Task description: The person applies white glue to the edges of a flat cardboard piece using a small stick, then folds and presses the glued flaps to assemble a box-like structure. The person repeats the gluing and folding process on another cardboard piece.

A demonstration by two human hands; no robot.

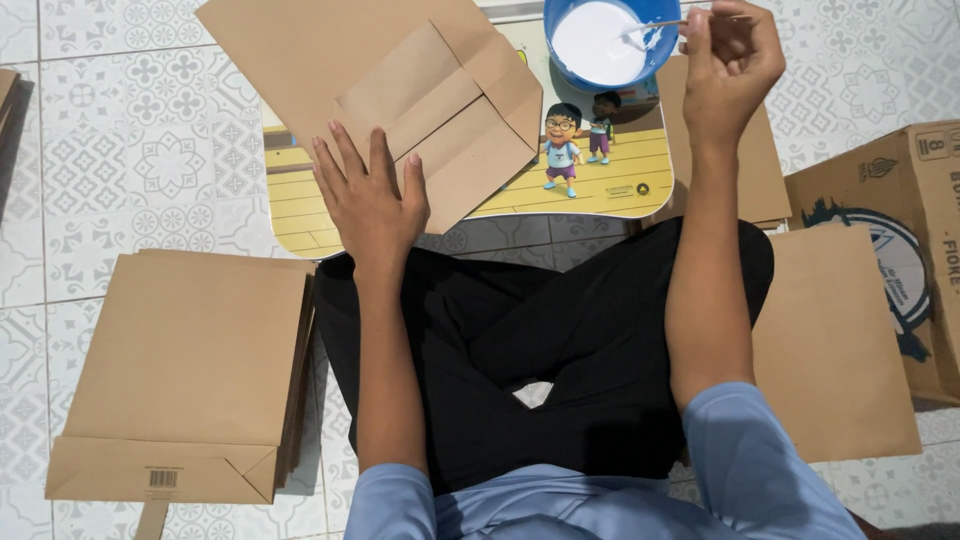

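Patterned tile floor under my crossed legs, my right hand (728, 62) pinching a thin stick (668, 24) over the blue glue bowl (600, 42), my left hand (368, 195) spread flat on the folded paper bag (420, 85) on the cartoon-printed worktop (610, 170), finished bags (185, 375) stacked left

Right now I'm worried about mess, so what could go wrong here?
1. The right hand holds a thin stick dipped in the blue bowl of white paste; lifting it across could drip onto the cartoon-printed tray.
2. The bowl sits at the tray's far edge, so a nudge might tip it.
3. The left hand pins only one corner of the folded brown paper bag, which may shift.
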